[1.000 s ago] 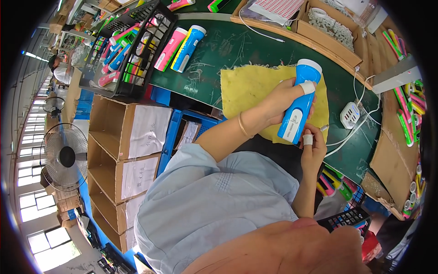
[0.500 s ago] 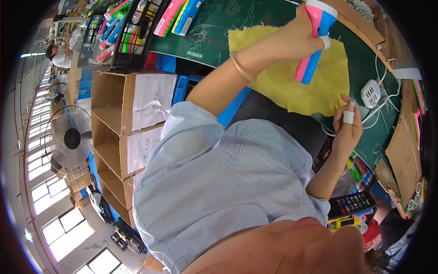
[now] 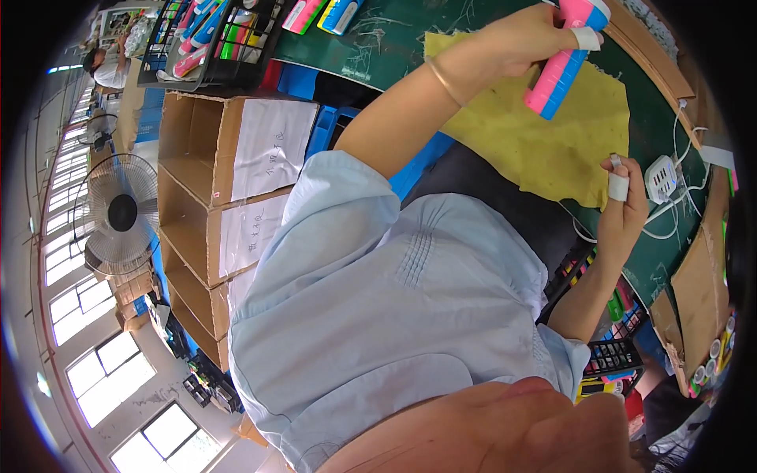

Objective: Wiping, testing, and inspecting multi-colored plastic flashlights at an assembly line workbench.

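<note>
My left hand [image 3: 524, 39], a bangle on its wrist, is wrapped around a pink-and-blue flashlight [image 3: 558, 83] with a wide white head. The flashlight is tilted over the far side of a yellow cloth [image 3: 544, 146], and white tape covers the thumb lying across its body. At the cloth's near right edge is my right hand [image 3: 625, 193], fingers bent in together, with tape on two of them. Anything inside those fingers is hidden from view.
A white charging block [image 3: 661, 180] with cables sits right of the cloth on the green tabletop [image 3: 378, 59]. More flashlights [image 3: 341, 14] lie at the far left, beside a black basket [image 3: 209, 83] of them. Cardboard compartments [image 3: 225, 154] stand left; cardboard pieces [image 3: 702, 276] lean right.
The whole view has shifted a little. My left hand has carried the flashlight farther away over the cloth. My right hand stays bent near the cloth's edge, slightly farther away.
</note>
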A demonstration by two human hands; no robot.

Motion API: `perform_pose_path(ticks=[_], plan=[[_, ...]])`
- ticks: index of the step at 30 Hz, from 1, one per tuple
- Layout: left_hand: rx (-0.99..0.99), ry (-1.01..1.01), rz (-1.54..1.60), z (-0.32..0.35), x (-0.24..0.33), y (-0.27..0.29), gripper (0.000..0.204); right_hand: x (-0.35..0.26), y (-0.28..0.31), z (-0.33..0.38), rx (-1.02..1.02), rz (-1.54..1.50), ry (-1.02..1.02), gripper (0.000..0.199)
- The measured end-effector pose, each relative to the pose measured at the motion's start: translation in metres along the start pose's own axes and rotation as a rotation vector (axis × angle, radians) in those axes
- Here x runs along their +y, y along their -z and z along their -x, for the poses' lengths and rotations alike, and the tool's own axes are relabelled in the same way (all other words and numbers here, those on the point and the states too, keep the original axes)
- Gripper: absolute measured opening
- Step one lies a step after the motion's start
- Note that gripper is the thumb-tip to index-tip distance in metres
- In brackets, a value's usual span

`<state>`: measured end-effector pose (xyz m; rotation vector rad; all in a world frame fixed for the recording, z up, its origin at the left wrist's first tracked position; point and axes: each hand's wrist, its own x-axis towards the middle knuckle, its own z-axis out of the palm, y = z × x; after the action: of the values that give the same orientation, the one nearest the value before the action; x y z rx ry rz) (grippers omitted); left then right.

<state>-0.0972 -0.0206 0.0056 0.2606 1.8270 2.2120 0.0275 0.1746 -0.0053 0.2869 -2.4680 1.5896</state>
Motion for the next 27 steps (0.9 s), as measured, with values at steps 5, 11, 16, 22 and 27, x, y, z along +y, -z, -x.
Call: perform_pose_path(ticks=[5,11,16,22,27], plan=[[-0.156,0.194,0.482,0.04,-0.002,-0.014,0.038,-0.026,-0.019,-0.031,-0.038,0.401,0.446,0.018],[0.017,0.079,0.238,0.053,-0.005,-0.036,0.039,-0.035,0.002,-0.053,-0.485,0.445,0.661,0.021],[-0.157,-0.267,0.403,0.052,-0.002,-0.021,0.055,-0.057,-0.004,-0.018,-0.442,0.015,0.366,0.026],[-0.068,-0.043,0.748,0.064,-0.025,-0.04,0.064,-0.014,-0.018,0.015,-0.243,0.244,0.874,0.025],[-0.106,0.062,0.929,0.071,-0.03,-0.046,0.066,-0.012,-0.018,0.023,-0.239,0.136,1.045,0.024]])
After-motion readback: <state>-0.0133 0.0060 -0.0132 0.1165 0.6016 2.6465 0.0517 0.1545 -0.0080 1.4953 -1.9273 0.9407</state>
